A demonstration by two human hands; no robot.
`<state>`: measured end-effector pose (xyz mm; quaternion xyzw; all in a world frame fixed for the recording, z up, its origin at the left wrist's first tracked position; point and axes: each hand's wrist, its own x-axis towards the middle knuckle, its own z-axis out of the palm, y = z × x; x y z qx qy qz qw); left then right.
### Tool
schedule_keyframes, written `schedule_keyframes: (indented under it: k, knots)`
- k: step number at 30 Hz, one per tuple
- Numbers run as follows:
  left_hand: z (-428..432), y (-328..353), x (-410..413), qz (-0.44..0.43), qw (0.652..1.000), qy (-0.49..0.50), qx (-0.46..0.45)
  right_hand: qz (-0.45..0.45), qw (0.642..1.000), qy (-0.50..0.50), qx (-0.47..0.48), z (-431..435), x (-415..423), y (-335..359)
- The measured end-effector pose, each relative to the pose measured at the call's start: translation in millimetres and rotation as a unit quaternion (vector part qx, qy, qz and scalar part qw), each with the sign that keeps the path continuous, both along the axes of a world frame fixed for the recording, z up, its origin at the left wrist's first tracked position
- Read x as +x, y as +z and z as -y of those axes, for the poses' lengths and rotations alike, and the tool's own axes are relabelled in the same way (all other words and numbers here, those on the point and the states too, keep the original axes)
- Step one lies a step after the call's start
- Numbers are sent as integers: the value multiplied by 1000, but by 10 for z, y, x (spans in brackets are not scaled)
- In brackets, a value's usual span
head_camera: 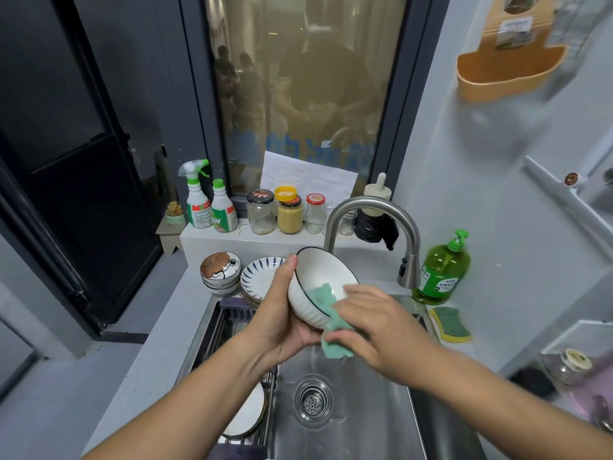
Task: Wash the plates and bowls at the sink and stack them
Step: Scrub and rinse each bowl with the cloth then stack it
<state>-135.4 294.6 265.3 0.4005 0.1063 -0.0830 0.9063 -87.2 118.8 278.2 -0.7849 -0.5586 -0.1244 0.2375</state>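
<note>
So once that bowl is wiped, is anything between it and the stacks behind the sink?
Nothing visible is. The left hand holds the bowl over the sink, close to the stacked plates and stacked bowls on the counter. The tap arches on the other side; the right hand holds a cloth in the bowl.

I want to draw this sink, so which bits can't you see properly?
Head view only:
- White bowl: its base is covered by the left hand.
- Green cloth: partly under the right hand.
- Plate in the rack: mostly behind the left forearm.
- Striped plates: the stack is partly behind bowl and hand.
- Soap bottle label: too small to read.
</note>
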Motion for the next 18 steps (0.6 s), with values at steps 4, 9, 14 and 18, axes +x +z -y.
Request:
schedule_keyframes:
  k: [4,9,14,18]
  knots:
    - [-212,18,50,-78,987,-142,19,113,990,27,-82,194,244,-5]
    - [-16,-34,43,-29,997,-71,-7,-126,992,-26,1,112,37,-112]
    - [155,-286,48,37,996,78,38,-173,983,-47,42,36,-104,-150]
    - [200,-125,-3,27,999,23,-35,-244,966,-24,87,-133,-344,-33]
